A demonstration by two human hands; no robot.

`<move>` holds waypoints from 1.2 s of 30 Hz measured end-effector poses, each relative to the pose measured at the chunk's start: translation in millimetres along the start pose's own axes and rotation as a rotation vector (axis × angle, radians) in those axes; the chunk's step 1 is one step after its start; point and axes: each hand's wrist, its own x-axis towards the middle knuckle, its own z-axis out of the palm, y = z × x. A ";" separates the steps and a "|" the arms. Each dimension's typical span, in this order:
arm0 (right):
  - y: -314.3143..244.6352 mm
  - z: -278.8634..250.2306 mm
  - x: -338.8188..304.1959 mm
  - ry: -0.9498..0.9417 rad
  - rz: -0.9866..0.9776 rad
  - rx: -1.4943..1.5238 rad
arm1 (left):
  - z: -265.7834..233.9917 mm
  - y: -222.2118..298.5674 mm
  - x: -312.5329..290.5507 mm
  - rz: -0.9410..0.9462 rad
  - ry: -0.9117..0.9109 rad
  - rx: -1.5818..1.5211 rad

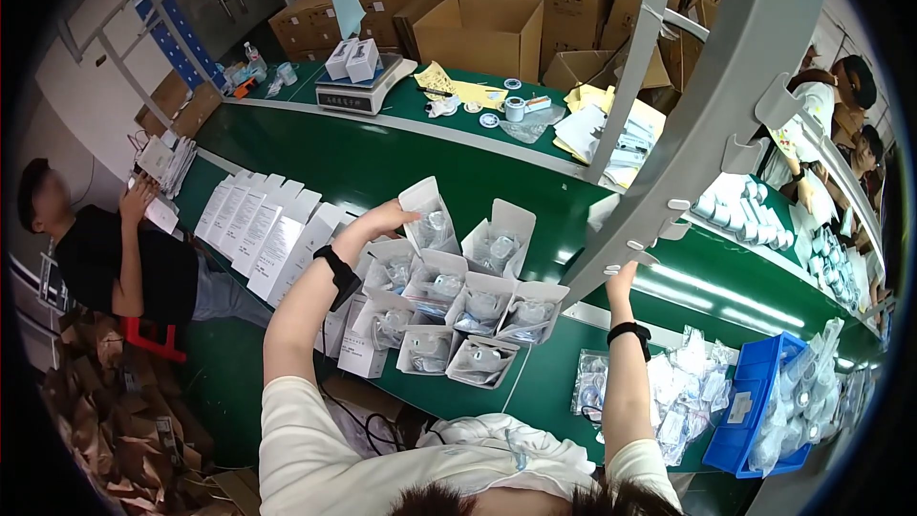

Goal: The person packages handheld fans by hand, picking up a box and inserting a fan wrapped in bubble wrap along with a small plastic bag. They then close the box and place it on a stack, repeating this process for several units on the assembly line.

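My left hand (386,218) grips the edge of an open white box (427,220) at the back left of a cluster of similar boxes. Clear-bagged white devices sit in the boxes, such as the one in the middle box (480,306) and the one in the box at the back right (497,247). My right arm stretches forward, and my right hand (623,277) is beside the grey post (659,162), to the right of the cluster. Its fingers are mostly hidden there, so what it holds, if anything, does not show.
Closed white boxes (258,229) stand in a row at left, near a seated co-worker (134,268). Small bagged parts (690,392) and a blue bin (740,430) lie at right. Beyond the conveyor (382,158) are a scale (358,96) and cartons (482,33).
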 end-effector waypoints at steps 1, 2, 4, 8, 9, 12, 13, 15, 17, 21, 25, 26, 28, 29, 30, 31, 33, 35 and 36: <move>20.0 2.7 -3.8 -0.042 0.066 -0.005 | 0.6 -1.7 4.7 0.023 -0.028 -0.055; 24.8 7.8 -2.5 -0.087 0.127 0.001 | -3.7 -2.9 5.9 0.042 -0.043 -0.113; 39.4 -2.7 -1.0 -0.112 0.197 -0.013 | -6.5 1.6 16.8 0.074 -0.086 -0.165; -43.0 -24.3 -11.2 0.027 0.023 -0.167 | -33.6 0.2 16.6 0.123 0.081 -0.279; -57.6 -35.7 -19.4 0.009 0.086 -0.018 | -40.2 1.0 22.1 0.123 0.138 -0.339; -98.1 -61.2 -49.9 -0.021 0.220 0.273 | -54.7 7.6 34.6 0.093 0.211 -0.429; -110.8 -65.7 -60.4 -0.129 0.165 0.338 | -57.7 4.5 41.1 0.089 0.200 -0.427; -131.5 -71.8 -78.2 -0.295 0.097 0.418 | -60.0 -3.6 62.4 0.101 0.214 -0.509; -148.4 -70.9 -91.7 -0.351 0.091 0.426 | -62.8 -13.4 78.5 0.107 0.209 -0.550; -159.2 -61.1 -104.2 -0.558 0.021 0.467 | -69.2 -17.4 82.5 -0.041 0.230 -0.544; -156.1 -53.7 -110.0 -0.662 0.082 0.564 | -53.8 4.4 57.8 -0.121 0.337 -0.414; -157.6 -52.8 -111.3 -0.721 0.088 0.539 | -48.3 11.0 46.0 -0.058 0.644 -0.197; -157.7 -48.4 -110.6 -0.773 0.095 0.506 | -32.8 28.6 35.3 0.083 1.217 0.265; -159.3 -44.1 -112.0 -0.767 0.148 0.489 | -27.7 35.8 29.5 0.334 1.181 0.372; -159.3 -41.9 -113.6 -0.756 0.207 0.468 | -17.6 49.1 23.3 0.587 1.122 0.475; -158.2 -43.1 -113.8 -0.742 0.267 0.446 | 0.3 64.7 21.1 0.761 0.755 0.417; -156.3 -57.2 -115.9 -0.745 0.217 0.382 | 40.5 103.7 4.8 1.019 0.097 0.392; -156.7 -74.8 -116.3 -0.762 0.102 0.272 | 68.7 107.5 5.3 1.086 -0.207 0.482; -158.2 -90.7 -110.9 -0.732 0.153 0.401 | 69.4 107.7 13.0 1.088 -0.201 0.485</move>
